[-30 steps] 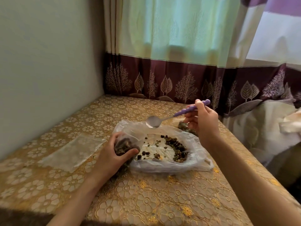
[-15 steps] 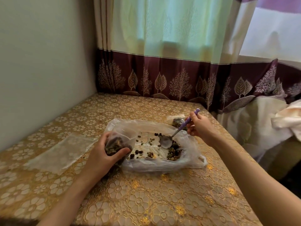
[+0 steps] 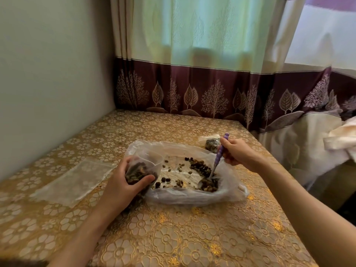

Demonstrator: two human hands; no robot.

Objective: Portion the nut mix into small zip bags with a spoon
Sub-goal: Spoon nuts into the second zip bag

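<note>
Spoon [image 3: 215, 166] dropped into nut mix [image 3: 209, 185], right hand [image 3: 238, 153] gripping; left hand [image 3: 123, 182] clutching zip bag [image 3: 146, 166].

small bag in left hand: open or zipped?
Open. The small bag in the left hand has its mouth spread wide, nuts visible inside.

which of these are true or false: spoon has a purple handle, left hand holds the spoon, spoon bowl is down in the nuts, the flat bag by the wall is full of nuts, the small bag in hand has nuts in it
1. The spoon has a purple handle. True.
2. The left hand holds the spoon. False: the right hand grips it; the left holds the small zip bag.
3. The spoon bowl is down in the nut mix. True.
4. The flat bag lying toward the wall is full of nuts. False: it lies flat and looks empty.
5. The small zip bag in hand has nuts in it. True.
</note>
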